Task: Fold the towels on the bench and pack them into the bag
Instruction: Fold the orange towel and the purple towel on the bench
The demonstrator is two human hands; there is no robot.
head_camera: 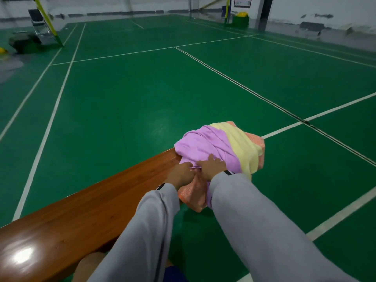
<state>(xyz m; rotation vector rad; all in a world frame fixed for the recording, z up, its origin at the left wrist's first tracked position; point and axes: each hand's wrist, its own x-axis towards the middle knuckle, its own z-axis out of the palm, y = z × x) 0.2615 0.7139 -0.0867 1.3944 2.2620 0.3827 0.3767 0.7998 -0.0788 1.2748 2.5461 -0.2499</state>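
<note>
A heap of towels lies on the far end of a brown wooden bench [85, 204]. A purple towel [205, 143] is on top, a pale yellow towel [242, 143] drapes over its right side, and an orange towel [193, 196] lies underneath and hangs off the bench's near edge. My left hand [181, 174] pinches the purple towel's near edge. My right hand [211, 165] grips the same edge right beside it, fingers spread onto the cloth. No bag is in view.
The bench runs from the lower left to the middle over a green court floor [142, 88] with white lines. A dark case [22, 42] and a net post stand at the far left. A green bin [241, 19] sits at the back wall.
</note>
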